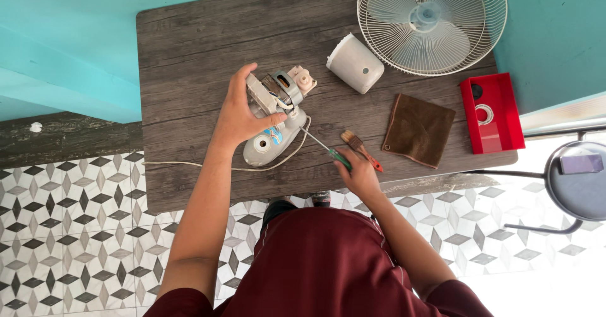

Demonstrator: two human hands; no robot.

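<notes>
Two hands on grey wooden table (189, 52); left (243, 118) grips motor (273, 118), right (358, 173) screwdriver (323, 146); teal walls.

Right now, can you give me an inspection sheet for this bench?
Surface: dark wooden table.
Job's things: fan motor unit; screwdriver, tip at the motor.
Clutter: fan guard, white cover, brown cloth, red tray, small brush.
Hands: left hand grips the motor; right hand holds the screwdriver.
Cables: white cord trails left.
Surroundings: turquoise wall, patterned tile floor, round stool.
</notes>
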